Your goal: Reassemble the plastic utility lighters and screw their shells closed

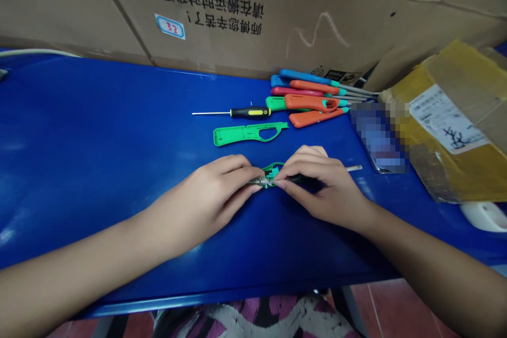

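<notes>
An opened green lighter [272, 171] with a long nozzle is held between both hands over the blue table. My left hand [222, 185] is closed around its handle end, thumb and index finger at the exposed inner parts. From the other side, my right hand [320, 177] pinches at the same inner parts, and the metal nozzle tip sticks out to its right. Fingers hide much of the lighter. Just beyond lies the loose green casing half [237, 134], hollow side up. Past it rests a screwdriver [249, 112] with a black and yellow handle.
Several blue, red, orange and green long lighters [312, 100] are piled at the back. A phone [378, 140] lies beside a taped carton [451, 116] at the right, near a white object [485, 216]. A large cardboard box [222, 16] walls off the far edge of the table [99, 142].
</notes>
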A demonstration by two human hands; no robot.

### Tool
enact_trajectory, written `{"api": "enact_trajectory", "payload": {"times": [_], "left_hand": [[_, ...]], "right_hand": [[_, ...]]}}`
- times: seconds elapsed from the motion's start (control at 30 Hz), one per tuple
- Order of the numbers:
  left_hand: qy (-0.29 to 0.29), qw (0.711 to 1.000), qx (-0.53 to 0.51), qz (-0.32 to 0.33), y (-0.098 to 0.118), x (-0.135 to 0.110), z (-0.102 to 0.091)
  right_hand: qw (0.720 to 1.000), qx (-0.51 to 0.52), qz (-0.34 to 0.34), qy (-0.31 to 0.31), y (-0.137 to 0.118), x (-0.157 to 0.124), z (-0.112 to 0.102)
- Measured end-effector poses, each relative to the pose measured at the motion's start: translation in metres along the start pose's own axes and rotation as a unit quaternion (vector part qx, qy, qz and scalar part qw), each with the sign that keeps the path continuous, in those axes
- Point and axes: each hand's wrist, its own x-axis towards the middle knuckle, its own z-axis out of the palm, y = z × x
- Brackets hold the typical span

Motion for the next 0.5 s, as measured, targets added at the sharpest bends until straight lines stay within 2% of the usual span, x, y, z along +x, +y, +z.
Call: {"api": "enact_trajectory", "payload": {"times": [0.5], "left_hand": [[0.022, 0.999, -0.023, 0.012, -0.0016, 0.0012, 0.0039]], "right_hand": [[1.0, 0.003, -0.002, 0.009, 0.0031, 0.0002, 0.001]]}}
